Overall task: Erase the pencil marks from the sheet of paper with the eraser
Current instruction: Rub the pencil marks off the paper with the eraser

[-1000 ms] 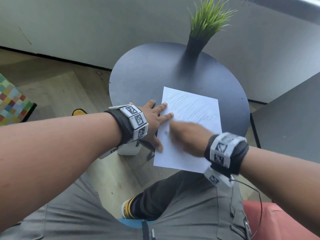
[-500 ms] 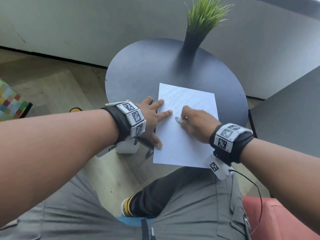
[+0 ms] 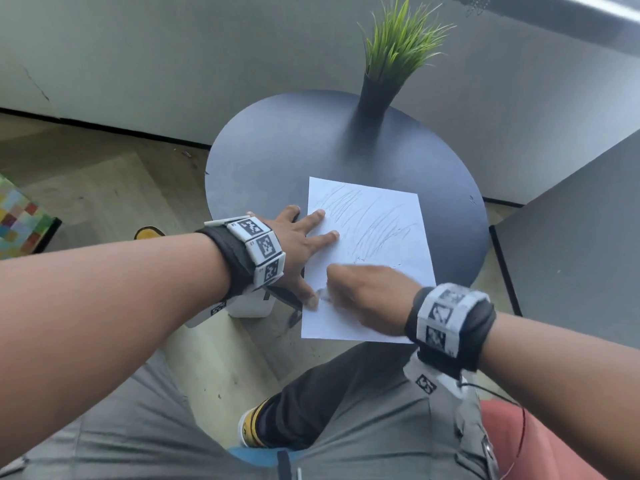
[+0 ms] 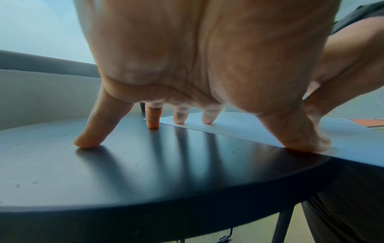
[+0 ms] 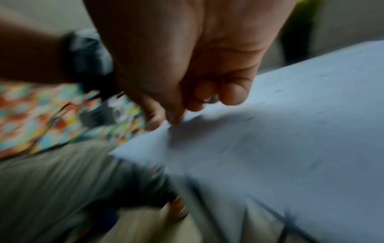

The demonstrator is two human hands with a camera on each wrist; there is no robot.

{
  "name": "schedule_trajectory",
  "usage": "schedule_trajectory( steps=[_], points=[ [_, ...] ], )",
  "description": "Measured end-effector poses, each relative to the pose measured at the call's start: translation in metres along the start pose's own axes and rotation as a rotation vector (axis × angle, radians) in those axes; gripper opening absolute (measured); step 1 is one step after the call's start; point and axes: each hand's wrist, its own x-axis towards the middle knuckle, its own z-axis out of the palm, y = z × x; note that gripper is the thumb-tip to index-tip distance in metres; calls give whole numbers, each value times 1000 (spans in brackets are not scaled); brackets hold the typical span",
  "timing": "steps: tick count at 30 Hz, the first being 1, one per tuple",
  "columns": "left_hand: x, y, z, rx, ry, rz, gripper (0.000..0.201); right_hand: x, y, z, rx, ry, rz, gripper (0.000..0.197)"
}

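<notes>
A white sheet of paper (image 3: 377, 244) lies on the round dark table (image 3: 277, 157), its near end hanging over the table's edge. Pencil marks (image 3: 367, 216) cover its far half. My left hand (image 3: 294, 244) lies flat and spread; two fingertips (image 4: 179, 121) and the thumb press the sheet's left edge (image 4: 228, 126), the other fingers rest on the table (image 4: 124, 164). My right hand (image 3: 349, 294), blurred, is curled over the sheet's near left part and pinches a small eraser (image 3: 322, 293) against it. In the right wrist view the right hand (image 5: 176, 115) hides the eraser on the paper (image 5: 290, 131).
A grass plant in a dark vase (image 3: 375, 95) stands at the table's far side. A second grey tabletop (image 3: 571, 244) is at the right. A white box (image 3: 251, 308) sits on the floor under the table, a chequered cushion (image 3: 17, 216) far left, my knees below.
My right hand has rubbed across the sheet: half a second ago it was higher, near the marks, and now it is back down at the near left. The left hand stays put.
</notes>
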Motion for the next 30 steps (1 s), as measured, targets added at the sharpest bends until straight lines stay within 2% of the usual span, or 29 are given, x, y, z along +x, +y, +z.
schedule_trajectory(
  steps=[3,4,7,9,10,13,15,21,24,26,27,28,30],
  points=[
    [-1,2,-3,11,-8,-4,122,17,32,-20,51,158,282,24],
    [-1,3,-3,14,-11,-3,121,18,32,-19,52,173,300,23],
    [-1,3,-3,26,-8,-1,121,13,-2,-5,-1,65,71,13],
    [-2,3,-4,25,-4,0,121,10,-3,-6,28,2,19,11],
    [-2,4,-4,23,-6,0,120,13,7,-12,51,22,84,16],
    [-3,6,-7,33,-19,-3,119,20,49,-30,175,132,415,27],
    [-3,7,-10,38,-25,0,120,19,63,-30,181,143,493,25],
    [-1,15,-5,-2,89,82,116,20,50,-30,61,115,396,16],
    [-2,11,2,-32,128,88,120,16,28,-22,-58,105,167,16],
    [-4,9,4,-21,79,76,129,10,8,-9,-81,14,-66,11],
    [-5,8,4,-12,49,69,133,10,7,-7,-73,-12,-117,9],
    [-5,8,4,-4,29,64,135,12,12,-10,-53,1,-95,9],
    [-3,8,4,5,18,56,135,18,33,-23,-31,105,76,14]
  ],
)
